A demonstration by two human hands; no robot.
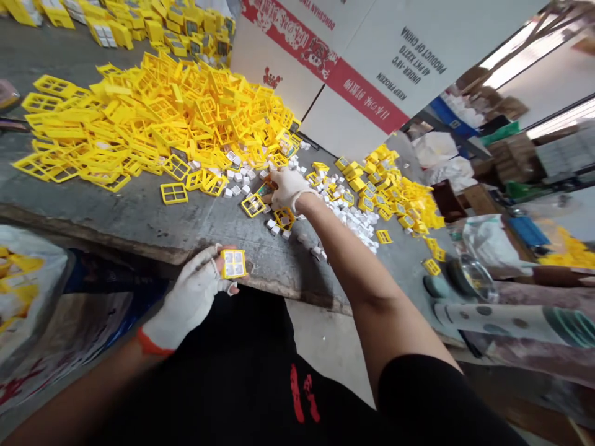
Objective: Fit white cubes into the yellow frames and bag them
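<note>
My left hand [193, 294], in a white fingerless glove with an orange cuff, grips a small yellow plastic window frame [233, 264] with white pieces in its four panes. It hangs just off the table's front edge. Farther forward, my right hand [287, 189], also gloved, reaches down among loose white pieces [356, 220] and yellow frames. Its fingertips are partly hidden, so whether they hold anything is unclear. Beside them lies an unfilled yellow frame [253, 205]. A big heap of unfilled yellow frames [153, 118] spreads to the left.
A white carton [320, 80] with a red band stands behind the pieces. Yellow filled parts [395, 192] are piled at the right, near a metal bowl [471, 275] and a dotted cylinder [502, 319]. More yellow pieces [176, 25] lie at the back left. A lined bag [28, 291] sits below left.
</note>
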